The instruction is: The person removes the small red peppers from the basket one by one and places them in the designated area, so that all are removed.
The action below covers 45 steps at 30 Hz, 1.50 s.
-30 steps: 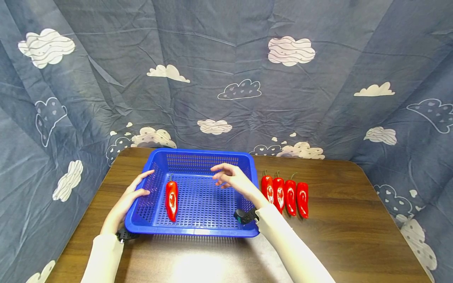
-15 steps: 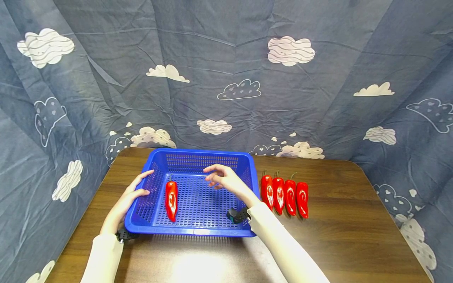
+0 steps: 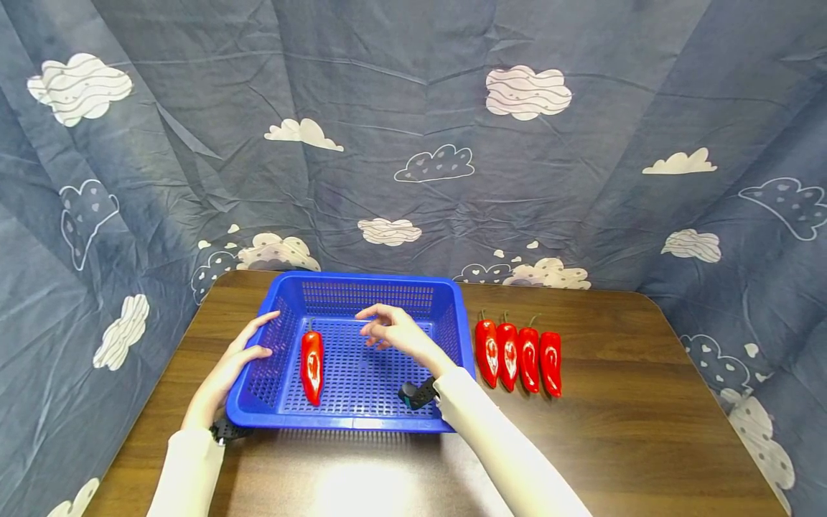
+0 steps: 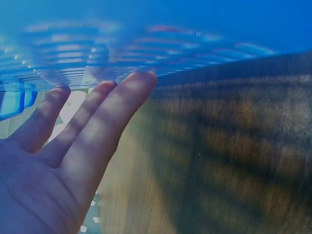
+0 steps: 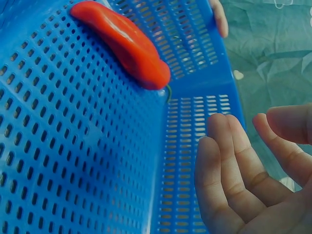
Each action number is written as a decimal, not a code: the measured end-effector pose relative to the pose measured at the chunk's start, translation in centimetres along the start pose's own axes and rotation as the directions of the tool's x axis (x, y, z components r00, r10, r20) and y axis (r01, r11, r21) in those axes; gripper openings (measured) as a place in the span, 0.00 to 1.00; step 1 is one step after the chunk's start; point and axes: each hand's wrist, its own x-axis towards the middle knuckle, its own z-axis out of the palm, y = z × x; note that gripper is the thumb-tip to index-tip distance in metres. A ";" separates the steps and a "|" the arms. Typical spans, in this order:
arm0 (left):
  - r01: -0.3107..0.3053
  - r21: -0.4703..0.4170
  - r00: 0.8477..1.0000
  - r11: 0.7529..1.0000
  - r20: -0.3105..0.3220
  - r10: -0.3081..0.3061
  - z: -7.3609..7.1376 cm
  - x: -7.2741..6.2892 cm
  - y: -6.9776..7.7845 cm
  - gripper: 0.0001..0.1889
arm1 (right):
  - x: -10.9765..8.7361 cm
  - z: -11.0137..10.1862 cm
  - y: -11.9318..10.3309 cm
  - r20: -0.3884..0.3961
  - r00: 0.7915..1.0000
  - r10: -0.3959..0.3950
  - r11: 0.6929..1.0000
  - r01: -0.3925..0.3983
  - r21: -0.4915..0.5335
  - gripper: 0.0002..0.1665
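A blue plastic basket [image 3: 362, 422] with slotted walls stands on the table. My left hand [image 3: 227, 365] holds its left side, the thumb and one finger over the rim. Three more fingers [image 4: 105, 122] lie against the slotted outer wall in the left wrist view. Inside the basket, towards the left, one red pepper [image 3: 312, 368] lies lengthwise with its green stem away from me. My right hand [image 3: 399, 334] hovers over the middle of the basket, fingers loosely bent and holding nothing. In the right wrist view, the pepper [image 5: 124, 46] is apart from these fingers [image 5: 234, 180].
Right of the basket, several red peppers [image 3: 507, 357] lie side by side in a row on the brown wooden table [image 3: 633, 402]. A dark blue curtain [image 3: 413, 108] with cloud prints hangs behind the table. Both wrists wear black straps [image 3: 420, 395].
My right hand has moved left over the basket, from near its right side towards the pepper inside. The left hand, basket and peppers stay in place.
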 end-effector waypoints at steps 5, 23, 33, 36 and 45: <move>-0.007 -0.005 1.000 1.000 0.000 0.007 0.0 0.0 0.0 0.31 | 0.5 0.5 0.3 0.019 1.000 0.011 1.000 -0.010 -0.005 0.22; -0.012 0.002 1.000 1.000 0.000 0.012 0.0 0.1 0.0 0.32 | 1.5 2.5 1.2 0.030 0.994 0.105 0.994 -0.106 0.028 0.22; -0.016 0.018 1.000 1.000 -0.004 0.016 0.0 0.1 0.0 0.32 | 2.4 3.1 1.4 0.059 0.984 0.169 0.979 -0.175 0.108 0.22; -0.014 0.018 1.000 1.000 -0.004 0.014 0.0 0.1 0.1 0.32 | 2.7 3.4 1.5 0.084 0.980 0.182 0.974 -0.192 0.121 0.24; -0.009 0.008 1.000 1.000 -0.005 0.009 0.0 0.1 0.0 0.32 | 3.4 4.2 1.6 0.121 0.973 0.196 0.970 -0.210 0.119 0.24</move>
